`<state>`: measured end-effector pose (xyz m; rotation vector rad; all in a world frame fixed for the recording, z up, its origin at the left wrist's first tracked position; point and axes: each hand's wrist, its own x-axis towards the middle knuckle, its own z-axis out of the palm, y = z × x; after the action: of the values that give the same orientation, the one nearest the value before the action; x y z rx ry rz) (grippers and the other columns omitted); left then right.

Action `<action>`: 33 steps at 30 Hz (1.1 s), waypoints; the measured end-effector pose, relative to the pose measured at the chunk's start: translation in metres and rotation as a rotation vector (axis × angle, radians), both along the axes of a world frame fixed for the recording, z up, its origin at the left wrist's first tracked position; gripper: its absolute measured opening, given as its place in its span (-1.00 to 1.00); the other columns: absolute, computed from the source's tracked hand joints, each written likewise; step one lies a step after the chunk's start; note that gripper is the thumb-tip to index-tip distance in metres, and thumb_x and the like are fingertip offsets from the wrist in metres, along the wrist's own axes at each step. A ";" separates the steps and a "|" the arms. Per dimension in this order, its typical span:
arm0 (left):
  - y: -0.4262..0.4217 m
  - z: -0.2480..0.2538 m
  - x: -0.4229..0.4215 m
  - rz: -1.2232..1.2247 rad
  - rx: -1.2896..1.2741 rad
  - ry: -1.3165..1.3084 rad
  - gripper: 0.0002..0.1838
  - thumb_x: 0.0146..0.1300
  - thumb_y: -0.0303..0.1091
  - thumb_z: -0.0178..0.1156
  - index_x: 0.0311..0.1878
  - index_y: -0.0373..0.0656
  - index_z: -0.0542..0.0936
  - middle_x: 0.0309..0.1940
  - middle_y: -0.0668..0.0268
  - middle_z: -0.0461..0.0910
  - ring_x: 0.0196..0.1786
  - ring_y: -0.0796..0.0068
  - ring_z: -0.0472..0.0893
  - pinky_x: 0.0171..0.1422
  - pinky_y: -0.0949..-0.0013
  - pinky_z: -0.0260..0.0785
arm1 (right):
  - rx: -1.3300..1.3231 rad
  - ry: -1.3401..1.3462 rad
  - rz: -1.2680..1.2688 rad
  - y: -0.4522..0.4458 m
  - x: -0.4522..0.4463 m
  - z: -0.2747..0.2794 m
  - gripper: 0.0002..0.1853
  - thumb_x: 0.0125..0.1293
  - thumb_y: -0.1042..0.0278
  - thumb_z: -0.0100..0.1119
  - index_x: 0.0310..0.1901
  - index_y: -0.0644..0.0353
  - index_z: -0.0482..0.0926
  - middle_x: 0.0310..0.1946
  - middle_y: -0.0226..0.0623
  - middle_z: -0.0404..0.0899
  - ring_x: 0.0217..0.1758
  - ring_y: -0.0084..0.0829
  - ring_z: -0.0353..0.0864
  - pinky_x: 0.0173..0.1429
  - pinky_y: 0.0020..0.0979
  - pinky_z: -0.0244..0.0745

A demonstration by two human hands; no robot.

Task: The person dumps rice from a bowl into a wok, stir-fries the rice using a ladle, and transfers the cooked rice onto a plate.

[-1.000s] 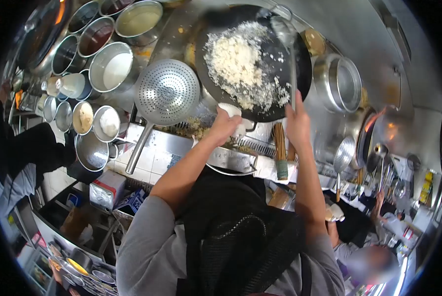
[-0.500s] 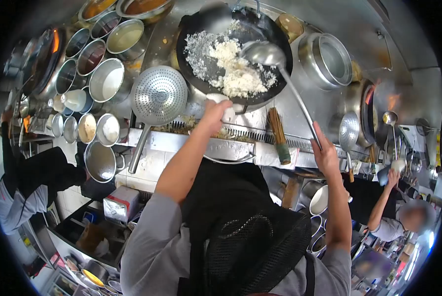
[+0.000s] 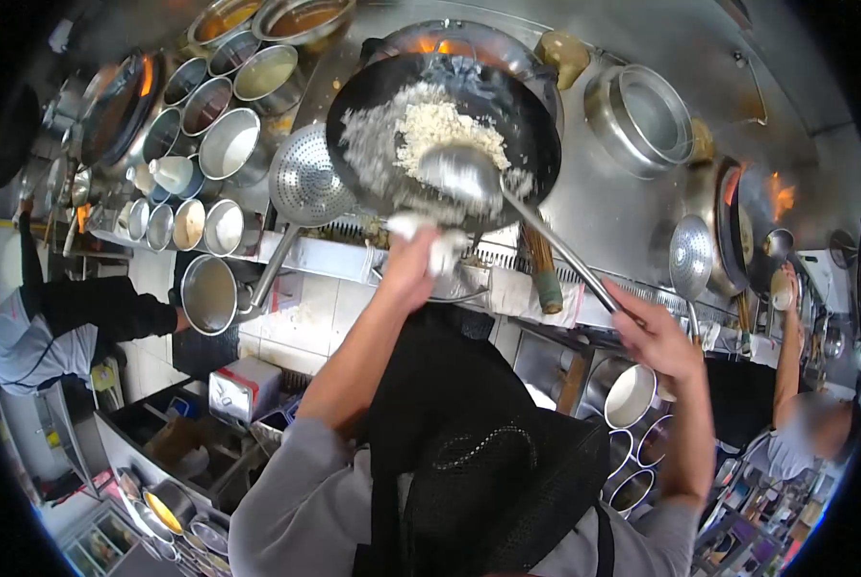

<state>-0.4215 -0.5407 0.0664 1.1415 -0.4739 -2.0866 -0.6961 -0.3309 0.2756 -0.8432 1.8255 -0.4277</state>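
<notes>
My left hand (image 3: 409, 272) is closed around a folded white cloth (image 3: 447, 252) at the near edge of a black wok (image 3: 536, 173); the wok's handle is hidden under it. White rice (image 3: 426, 130) lies in the wok, blurred on its left side. Beyond the far rim, the burner (image 3: 493, 40) shows orange flame, and the wok sits pulled off it toward me. In my right hand (image 3: 654, 332) is the long handle of a steel ladle (image 3: 459, 173). The ladle's bowl rests over the near part of the rice, smeared by motion.
A perforated strainer (image 3: 310, 173) lies left of the wok. A bamboo brush (image 3: 546, 279) is on the stove's front ledge. Seasoning pots (image 3: 228, 144) line the left, stacked steel basins (image 3: 642, 115) the right. One co-worker (image 3: 50, 327) stands left, another (image 3: 786, 423) works right beside a flaming burner.
The wok has come toward me and left off the burner, baring flames behind it. The rice has shifted in the wok. The ladle bowl has moved nearer and left; my right hand has moved right and down.
</notes>
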 end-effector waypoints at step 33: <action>0.059 -0.077 0.000 -0.167 -0.175 -0.058 -0.50 0.50 -0.44 0.20 0.42 -0.19 0.31 0.19 0.19 0.51 0.20 0.35 0.60 0.25 0.21 0.58 | -0.230 0.680 0.382 -0.082 -0.001 -0.148 -0.25 0.54 0.31 0.24 0.68 -0.25 0.21 0.01 0.27 0.70 -0.04 0.31 0.73 0.01 0.17 0.63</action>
<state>-0.4219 -0.4812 -0.0105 1.0936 -0.7877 -2.1094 -0.6973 -0.4132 0.1281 -1.6080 2.1722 -0.1014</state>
